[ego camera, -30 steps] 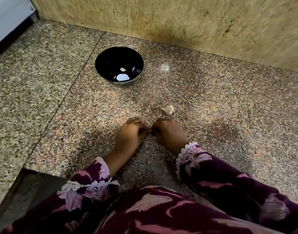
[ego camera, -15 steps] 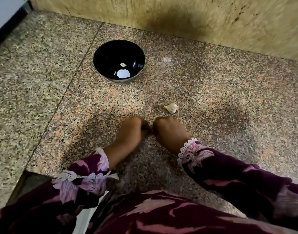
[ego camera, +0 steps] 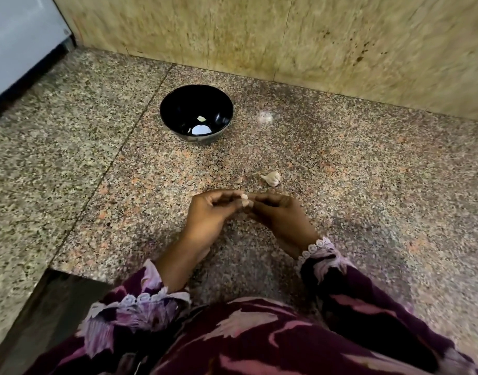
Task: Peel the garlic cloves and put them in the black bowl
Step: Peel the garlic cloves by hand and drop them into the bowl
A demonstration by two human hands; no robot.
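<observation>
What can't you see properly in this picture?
Head view only:
- Clove: mostly hidden by the fingertips of the left hand and right hand; how much is peeled is unclear.
- Bits in the bowl: too small, glare beside them.
- Piece on the counter: too small to tell clove or skin.

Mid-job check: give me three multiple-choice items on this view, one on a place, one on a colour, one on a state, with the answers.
1. Where does the loose garlic piece lie?
A. inside the bowl
B. on the counter beyond the right hand
C. on the sleeve

2. What colour is the bowl inside?
A. white
B. red
C. black

3. How is the garlic clove held?
A. pinched between both hands
B. lying untouched
C. in the left hand alone

Answers: 1 B, it lies on the granite counter; 2 C, glossy black interior; 3 A, left hand and right hand meet at it.
</observation>
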